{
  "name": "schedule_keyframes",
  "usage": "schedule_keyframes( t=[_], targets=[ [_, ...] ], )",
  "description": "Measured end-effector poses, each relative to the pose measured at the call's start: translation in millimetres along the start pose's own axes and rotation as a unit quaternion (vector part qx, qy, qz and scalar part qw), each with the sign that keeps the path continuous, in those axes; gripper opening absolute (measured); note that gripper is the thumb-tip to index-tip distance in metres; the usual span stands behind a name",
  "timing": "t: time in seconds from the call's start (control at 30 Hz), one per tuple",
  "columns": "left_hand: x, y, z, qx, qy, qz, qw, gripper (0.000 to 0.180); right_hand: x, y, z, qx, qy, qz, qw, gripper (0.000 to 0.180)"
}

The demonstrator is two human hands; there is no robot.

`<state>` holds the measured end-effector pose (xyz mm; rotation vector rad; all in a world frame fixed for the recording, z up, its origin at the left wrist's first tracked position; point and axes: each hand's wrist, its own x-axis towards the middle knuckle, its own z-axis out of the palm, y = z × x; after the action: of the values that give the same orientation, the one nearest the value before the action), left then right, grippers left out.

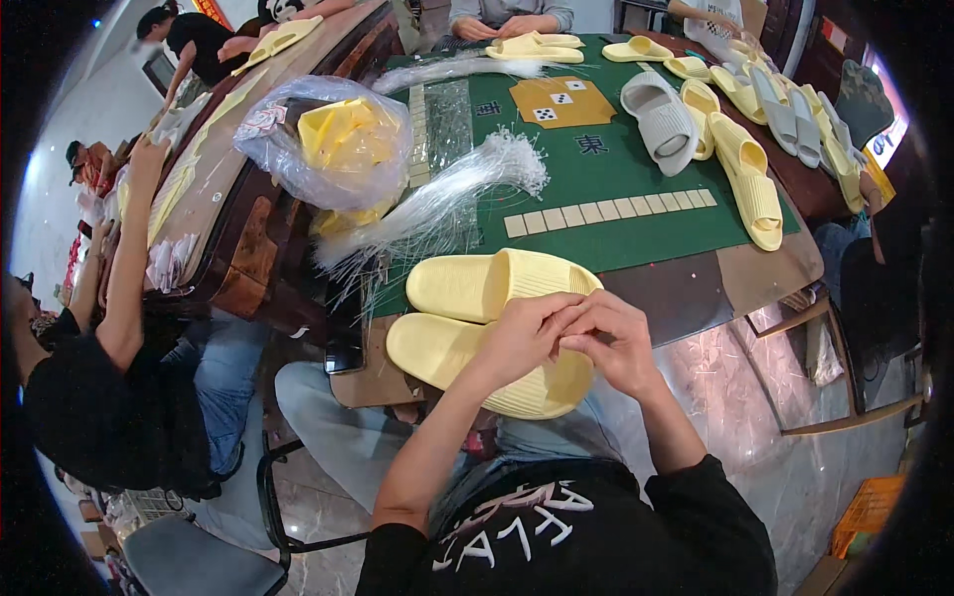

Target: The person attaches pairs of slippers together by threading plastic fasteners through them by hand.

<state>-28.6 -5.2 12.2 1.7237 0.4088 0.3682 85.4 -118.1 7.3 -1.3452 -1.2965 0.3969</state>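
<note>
Two pale yellow slide slippers lie side by side at the near table edge, toes to the right: the farther slipper (452, 283) and the nearer slipper (429, 348). Over their ribbed straps, my left hand (527, 333) and my right hand (614, 343) meet with fingertips pinched together. Whatever is between the fingers is hidden or too small to make out. Beyond the slippers, to the left, lies a bundle of thin clear plastic strands (467, 184). Next to it stands a clear plastic bag (263, 149) with yellow pieces (348, 134) inside.
A row of pale tiles (611, 212) runs across the green table top (636, 248). Grey slippers (661, 124) and more yellow slippers (745, 184) line the right side. Another person (512, 20) sits opposite; others work at the left table (224, 169). An empty chair (199, 561) stands lower left.
</note>
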Motion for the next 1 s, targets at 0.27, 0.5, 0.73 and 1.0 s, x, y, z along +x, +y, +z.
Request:
schedule_keyframes(
  t=[0.27, 0.5, 0.73, 1.0],
  targets=[
    [3, -12, 2, -0.016, 0.095, 0.030, 0.995, 0.012, -3, 12, -4, 0.061, 0.055, 0.039, 0.996, 0.009],
    [2, -16, 3, -0.044, 0.150, 0.050, 0.986, 0.018, -11, 19, 3, 0.210, 0.077, 0.141, 0.964, 0.006],
    [-2, -6, 4, 0.057, 0.156, 0.065, 0.984, 0.019, -11, 18, 10, 0.161, 0.091, 0.133, 0.974, 0.012],
    [-4, -3, 8, 0.119, 0.171, 0.082, 0.975, 0.016, -11, 16, 12, 0.146, 0.113, 0.145, 0.972, 0.019]
  ],
)
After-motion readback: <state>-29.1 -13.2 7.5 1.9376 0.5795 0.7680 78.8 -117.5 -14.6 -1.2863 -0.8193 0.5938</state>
